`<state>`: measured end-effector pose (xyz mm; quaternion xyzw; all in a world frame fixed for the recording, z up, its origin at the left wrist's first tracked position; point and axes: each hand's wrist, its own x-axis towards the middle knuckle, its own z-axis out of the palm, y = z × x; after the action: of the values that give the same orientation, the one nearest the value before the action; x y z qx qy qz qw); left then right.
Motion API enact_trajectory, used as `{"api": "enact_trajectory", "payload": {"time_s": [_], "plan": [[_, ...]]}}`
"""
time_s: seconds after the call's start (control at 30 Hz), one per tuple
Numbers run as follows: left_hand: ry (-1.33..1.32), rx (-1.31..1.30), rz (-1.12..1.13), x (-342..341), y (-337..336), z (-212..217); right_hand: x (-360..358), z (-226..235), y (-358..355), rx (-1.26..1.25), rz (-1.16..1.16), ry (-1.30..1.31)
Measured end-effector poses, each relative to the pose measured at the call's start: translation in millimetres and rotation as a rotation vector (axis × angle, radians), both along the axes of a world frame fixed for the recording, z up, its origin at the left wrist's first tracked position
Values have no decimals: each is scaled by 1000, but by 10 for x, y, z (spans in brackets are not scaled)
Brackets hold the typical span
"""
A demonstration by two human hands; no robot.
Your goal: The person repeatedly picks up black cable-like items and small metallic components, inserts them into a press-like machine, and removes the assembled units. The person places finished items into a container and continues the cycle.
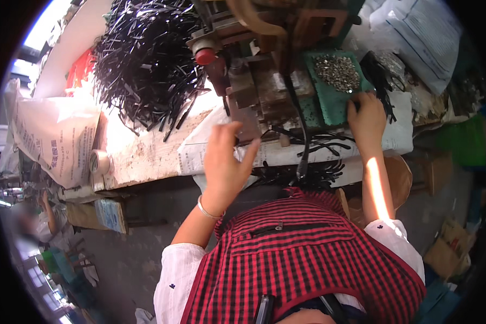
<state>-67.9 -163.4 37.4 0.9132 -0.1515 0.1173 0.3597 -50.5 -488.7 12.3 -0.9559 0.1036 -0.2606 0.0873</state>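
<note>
We are in a workshop: a worn machine (244, 89) with a red button (204, 56) stands on our rough wooden bench (137, 154), between a heap of black strips (146, 59) and a green tray (336, 112) of small metal pieces (337, 74), with sacks (38, 121) nearby.

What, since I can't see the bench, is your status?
Left hand near machine, right hand at tray, grips unclear. Metal bits in tray. Cable between hands, possibly obstructing.

Rows of printed characters and Latin letters on a white sack (54, 135) left of the left hand (224, 159), blurred lines of print on a pale bag (418, 43) beyond the right hand (368, 120).
</note>
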Motion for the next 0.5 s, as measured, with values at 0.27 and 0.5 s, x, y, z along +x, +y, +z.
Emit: {"api": "enact_trajectory", "payload": {"time_s": [0.27,0.5], "plan": [[561,-94,-334,-325,173,213,-49,116,24,439,-84,21],[8,-251,322,647,1372,340,35,-78,-22,415,145,-198]]}}
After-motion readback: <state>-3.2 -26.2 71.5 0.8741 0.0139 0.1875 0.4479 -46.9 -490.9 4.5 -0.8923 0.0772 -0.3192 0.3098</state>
